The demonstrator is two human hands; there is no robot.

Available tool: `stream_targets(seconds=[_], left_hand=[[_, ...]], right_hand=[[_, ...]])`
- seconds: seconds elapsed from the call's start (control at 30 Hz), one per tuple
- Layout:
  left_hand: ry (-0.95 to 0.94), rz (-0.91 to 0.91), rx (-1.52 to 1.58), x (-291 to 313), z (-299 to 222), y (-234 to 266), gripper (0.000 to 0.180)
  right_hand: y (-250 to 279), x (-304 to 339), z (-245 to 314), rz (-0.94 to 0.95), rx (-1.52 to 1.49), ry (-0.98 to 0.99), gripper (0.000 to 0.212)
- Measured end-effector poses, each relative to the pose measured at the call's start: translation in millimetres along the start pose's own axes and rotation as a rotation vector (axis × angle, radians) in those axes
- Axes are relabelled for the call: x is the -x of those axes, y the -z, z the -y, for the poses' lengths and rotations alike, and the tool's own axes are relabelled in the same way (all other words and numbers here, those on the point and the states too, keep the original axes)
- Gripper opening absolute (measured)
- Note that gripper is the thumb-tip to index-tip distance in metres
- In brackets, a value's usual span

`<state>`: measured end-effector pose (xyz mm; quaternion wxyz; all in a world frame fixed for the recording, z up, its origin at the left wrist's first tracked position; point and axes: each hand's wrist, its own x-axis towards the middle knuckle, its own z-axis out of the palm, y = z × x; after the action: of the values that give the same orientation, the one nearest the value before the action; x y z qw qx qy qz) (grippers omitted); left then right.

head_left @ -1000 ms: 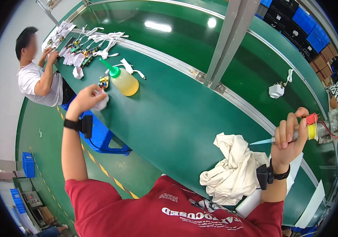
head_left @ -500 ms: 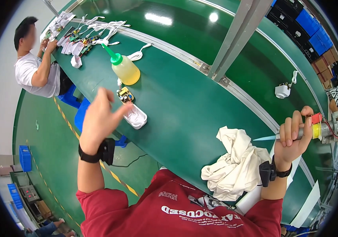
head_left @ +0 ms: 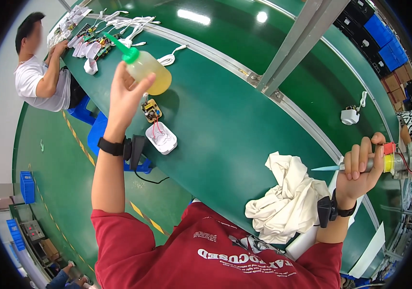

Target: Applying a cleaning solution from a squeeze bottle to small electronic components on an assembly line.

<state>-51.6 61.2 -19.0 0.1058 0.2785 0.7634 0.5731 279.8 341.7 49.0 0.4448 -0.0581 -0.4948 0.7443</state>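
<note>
Bottle [head_left: 154, 73] in left hand [head_left: 128, 91], grip clamped round its side. Tilted over bench [head_left: 215, 127], base contact unclear; long axis runs from spout, up-left, to base, low-right. Board [head_left: 151, 110] and case [head_left: 161, 138] nearer body, just right of left hand. Right hand [head_left: 358, 166], well apart, wrapped round dispenser [head_left: 324, 168], tip leftward. Cloth [head_left: 288, 202] below. Bottle: no label legible. Shirt [head_left: 167, 250]: white lettering.

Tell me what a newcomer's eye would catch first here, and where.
Probably the squeeze bottle of yellow liquid, tilted in the left hand at upper left. Just below it in the picture, on the green bench, lies an open white case, red-wired to a circuit board. At right, the right hand grips a blue-tipped tool.
</note>
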Motion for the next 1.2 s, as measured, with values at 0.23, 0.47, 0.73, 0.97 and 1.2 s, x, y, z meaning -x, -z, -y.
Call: stream_targets(seconds=[0.23,0.47,0.73,0.97,1.2], left_hand=[[0.027,-0.061,0.683,43.7,-43.9,19.6,0.053],[0.165,0.031,0.604,106.8,-45.0,19.0,0.074],[0.37,0.161,0.572,139.2,-23.4,1.5,0.083],[0.382,0.188,0.505,150.4,-15.0,3.1,0.088],[0.257,0.034,0.491,152.2,-16.7,17.7,0.1]], right_hand=[[1.9,-1.5,0.3,0.026,0.001,0.001,0.018],[-0.1,-2.8,1.0,0.017,0.01,-0.008,0.017],[-3.5,-6.7,1.0,0.01,0.007,-0.023,0.015],[0.5,-13.1,0.0,0.039,-0.023,-0.038,0.016],[3.9,-14.8,0.9,0.031,-0.017,-0.045,0.019]])
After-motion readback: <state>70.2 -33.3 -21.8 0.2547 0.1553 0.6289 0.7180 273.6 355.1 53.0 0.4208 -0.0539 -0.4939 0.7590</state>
